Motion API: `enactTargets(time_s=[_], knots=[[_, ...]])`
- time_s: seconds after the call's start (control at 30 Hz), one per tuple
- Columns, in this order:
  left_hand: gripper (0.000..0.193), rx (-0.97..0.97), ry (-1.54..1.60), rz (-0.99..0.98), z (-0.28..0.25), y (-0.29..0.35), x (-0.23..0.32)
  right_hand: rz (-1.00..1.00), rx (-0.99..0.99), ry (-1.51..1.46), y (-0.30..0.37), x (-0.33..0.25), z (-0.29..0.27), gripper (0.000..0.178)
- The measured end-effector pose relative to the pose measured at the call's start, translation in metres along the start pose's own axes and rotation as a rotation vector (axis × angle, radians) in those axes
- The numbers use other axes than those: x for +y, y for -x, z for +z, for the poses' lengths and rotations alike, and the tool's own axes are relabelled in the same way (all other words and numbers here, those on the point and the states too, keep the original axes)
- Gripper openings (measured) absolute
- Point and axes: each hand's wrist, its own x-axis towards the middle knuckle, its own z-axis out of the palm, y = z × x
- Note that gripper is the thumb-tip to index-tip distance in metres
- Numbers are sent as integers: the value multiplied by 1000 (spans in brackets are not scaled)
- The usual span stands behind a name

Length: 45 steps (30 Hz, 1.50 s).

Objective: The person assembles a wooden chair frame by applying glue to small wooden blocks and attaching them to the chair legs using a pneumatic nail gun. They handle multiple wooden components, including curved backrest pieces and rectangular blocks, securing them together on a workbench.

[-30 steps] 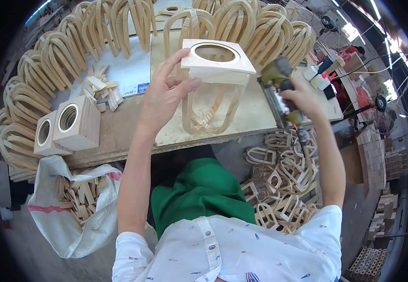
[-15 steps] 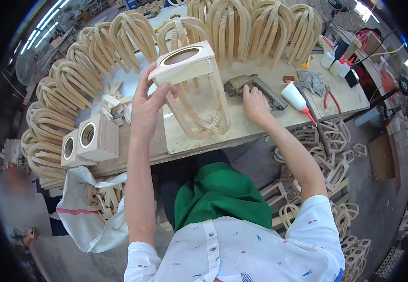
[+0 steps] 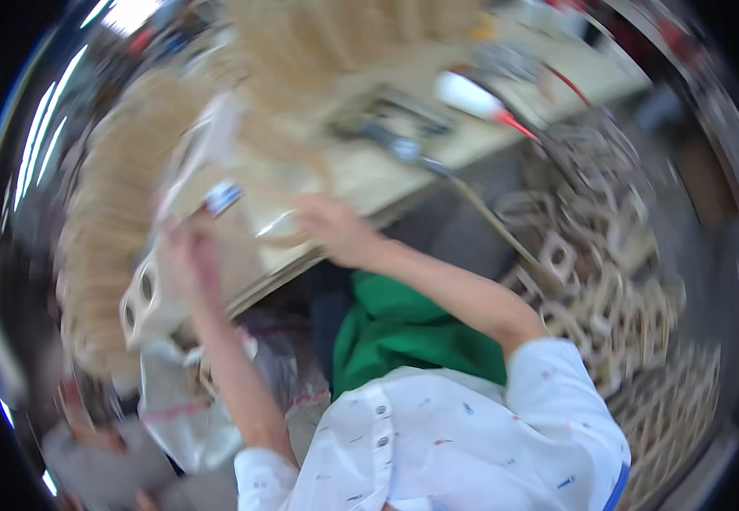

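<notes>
Motion smears the picture. A pale wooden frame (image 3: 217, 128), with a square block holding a round hole and bent wooden legs, lies tipped on its side above the bench's left part. My left hand (image 3: 195, 255) is closed at its block end, fingers blurred. At the arched end of the legs, my right hand (image 3: 340, 232) is closed around the wood. A small blue-and-white patch (image 3: 223, 198) shows beside my left hand; its kind is too blurred to tell. Beyond my right hand, a nail gun (image 3: 395, 128) with a hose lies on the bench.
Arched wooden frames (image 3: 114, 221) crowd the bench's left and back. A white glue bottle (image 3: 472, 95) with a red tip and a grey cloth (image 3: 506, 61) lie at right. Two hole blocks (image 3: 144, 294) stand near a white sack (image 3: 191, 426). Wooden pieces (image 3: 616, 315) cover the floor at right.
My right hand has left the nail gun and come over to the frame's arched end. The frame has gone from upright to tipped sideways, moving left with my left hand. The whole view has swung.
</notes>
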Motion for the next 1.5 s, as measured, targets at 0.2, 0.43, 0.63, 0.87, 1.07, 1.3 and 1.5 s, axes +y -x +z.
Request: enactTargets(time_s=[0.2, 0.43, 0.63, 0.87, 1.07, 1.3, 1.5], knots=[[55, -226, -150, 91, 114, 41, 35, -177, 488, 1, 74, -62, -36, 32], [24, -617, -411, -443, 175, 129, -69, 139, 1257, -57, 257, -119, -118, 29], [31, -573, -486, -672, 86, 212, -192, 278, 1870, -154, 383, -58, -138, 11], [38, -663, -479, -920, 48, 213, -223, 427, 2418, -211, 515, 13, -179, 7], [23, -673, -296, -1045, 77, 222, -174, 512, 2376, 419, 609, -16, -299, 23], [20, -523, -492, -902, 82, 229, -177, 536, 1931, 594, 521, -5, -341, 22], [24, -751, -457, -962, 82, 223, -157, 642, 1511, -185, 393, 84, -209, 25]])
